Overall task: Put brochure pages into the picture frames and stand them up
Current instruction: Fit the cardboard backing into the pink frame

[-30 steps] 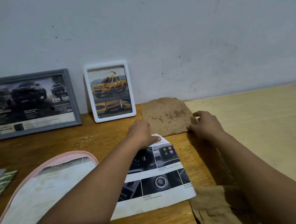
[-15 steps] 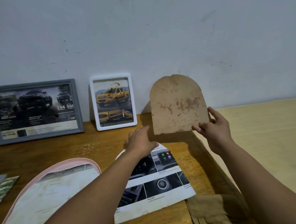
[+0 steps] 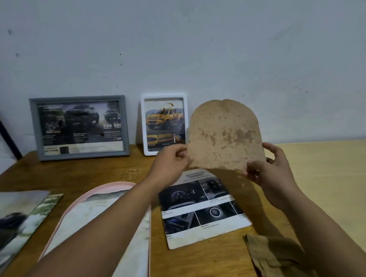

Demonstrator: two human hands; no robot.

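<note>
A brown arch-shaped backing board [image 3: 225, 136] is held upright above the table. My left hand [image 3: 170, 161] pinches its lower left corner and my right hand [image 3: 267, 164] pinches its lower right corner. Below it a brochure page [image 3: 201, 207] with car-interior photos lies flat on the wooden table [image 3: 104, 172]. A pink arch-shaped frame [image 3: 101, 216] lies flat at the near left, partly under my left forearm. Against the wall stand a grey frame [image 3: 78, 126] with a dark car page and a white frame [image 3: 162, 124] with a yellow truck page.
More brochure pages [image 3: 10, 220] lie at the table's near left edge. A crumpled brown cloth [image 3: 277, 262] sits at the near right. A lighter wooden surface [image 3: 332, 180] adjoins the table on the right. The white wall [image 3: 183, 43] rises right behind the frames.
My right hand lifted the backing board off the table and stood it upright. My left hand left the brochure page and took hold of the board's lower left corner.
</note>
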